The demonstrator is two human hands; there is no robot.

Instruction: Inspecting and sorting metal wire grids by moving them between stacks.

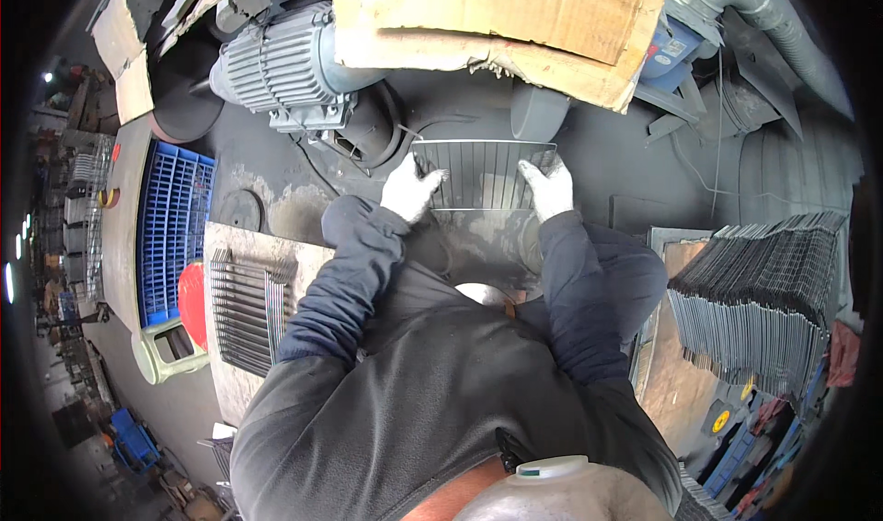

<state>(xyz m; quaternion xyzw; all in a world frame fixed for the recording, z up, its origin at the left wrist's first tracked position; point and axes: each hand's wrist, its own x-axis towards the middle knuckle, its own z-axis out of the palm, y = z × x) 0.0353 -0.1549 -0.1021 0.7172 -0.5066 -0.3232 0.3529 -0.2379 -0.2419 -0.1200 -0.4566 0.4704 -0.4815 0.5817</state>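
Both forearms, in dark sleeves, come up from the lower edge and bend inward at the elbows, so the two gloved hands meet the same piece from opposite ends. The left hand (410,188), in a white glove, has its grip closed on the left end of a wire grid panel (483,175), fingers curled over the near left corner. The right hand (548,186), also white-gloved, has its grip closed on the panel's right end, fingers folded over the wires. The panel lies roughly flat and level between them, over the dark, dusty tabletop (598,167), just in front of the person's chest.

To the person's left, a few similar grids (246,308) lie on a worn board. On the right a tall stack of wire grids (759,296) leans in a fanned row. Farther off, beyond the panel, stand a grey electric motor (280,66) and a sheet of torn cardboard (501,20); a blue plastic crate (173,229) sits far left.
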